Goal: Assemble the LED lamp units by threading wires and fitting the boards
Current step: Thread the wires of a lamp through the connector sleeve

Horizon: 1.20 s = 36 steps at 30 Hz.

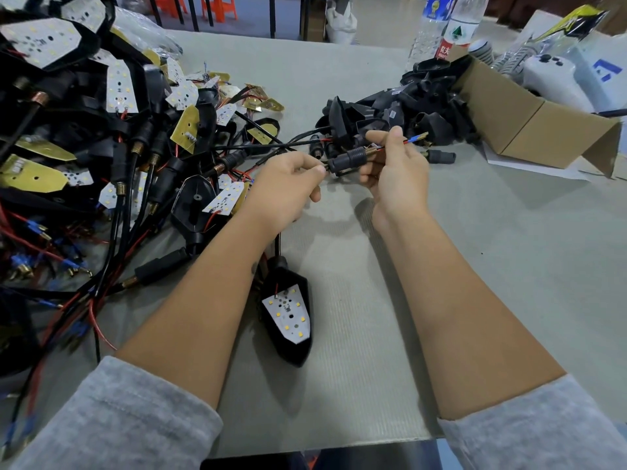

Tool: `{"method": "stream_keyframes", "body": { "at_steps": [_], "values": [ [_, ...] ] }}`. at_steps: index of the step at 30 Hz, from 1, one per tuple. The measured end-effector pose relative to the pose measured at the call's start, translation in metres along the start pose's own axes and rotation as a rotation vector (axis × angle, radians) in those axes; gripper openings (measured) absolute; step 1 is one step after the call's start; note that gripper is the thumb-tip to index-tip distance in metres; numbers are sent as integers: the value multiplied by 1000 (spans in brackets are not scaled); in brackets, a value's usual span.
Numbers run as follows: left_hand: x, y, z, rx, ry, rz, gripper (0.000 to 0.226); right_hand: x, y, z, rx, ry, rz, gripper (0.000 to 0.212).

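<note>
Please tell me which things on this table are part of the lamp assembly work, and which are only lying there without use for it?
For the job:
- black stem, held by left hand and right hand
- red and blue wires
- lamp housing with fitted board
- pile of boards and cables
- empty black housings

Just lying about:
- water bottles
- white controller
- cardboard box

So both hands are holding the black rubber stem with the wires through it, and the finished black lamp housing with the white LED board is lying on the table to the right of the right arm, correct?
Not quite. In the head view the black lamp housing with the white LED board lies between the two forearms, not right of the right arm. The rest holds: the left hand and the right hand both hold the black rubber stem with wires through it.
</note>
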State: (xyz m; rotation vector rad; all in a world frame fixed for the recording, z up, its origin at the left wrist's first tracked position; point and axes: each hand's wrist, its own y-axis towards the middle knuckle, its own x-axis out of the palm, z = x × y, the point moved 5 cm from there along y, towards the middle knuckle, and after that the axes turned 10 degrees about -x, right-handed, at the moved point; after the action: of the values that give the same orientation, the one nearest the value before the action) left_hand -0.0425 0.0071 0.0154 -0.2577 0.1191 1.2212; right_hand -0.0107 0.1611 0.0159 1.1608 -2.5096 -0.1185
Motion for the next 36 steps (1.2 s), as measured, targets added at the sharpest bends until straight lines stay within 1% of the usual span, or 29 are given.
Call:
{"method": "stream_keyframes", "body": {
  "at_steps": [7, 11, 15, 19, 22, 26, 31, 36],
  "values": [
    [1, -2, 1, 8, -16, -30, 16, 0, -1, -1, 3, -5, 13, 38],
    [0, -2, 0, 16, -31, -13, 15, 5, -1, 0, 50, -67, -100, 41],
    [1, -3, 1, 31, -25, 1, 14, 12, -2, 1, 36, -140, -210, 33],
    [-1, -2, 0, 30, -21, 35, 9, 14, -4, 1, 42, -20, -209, 34],
    [-1, -2, 1, 31, -42, 34, 11, 13, -4, 1, 81, 60, -213, 34],
    [-3, -4, 2, 42, -68, 38, 13, 14, -6, 1, 89, 42, -232, 32],
    [-2, -7, 3, 32, -125, 2, 12, 14, -6, 0, 68, -10, -218, 31],
    [-3, -6, 3, 23, -118, 27, 12, 16, -7, -1, 78, 3, -245, 32]
  ]
}}
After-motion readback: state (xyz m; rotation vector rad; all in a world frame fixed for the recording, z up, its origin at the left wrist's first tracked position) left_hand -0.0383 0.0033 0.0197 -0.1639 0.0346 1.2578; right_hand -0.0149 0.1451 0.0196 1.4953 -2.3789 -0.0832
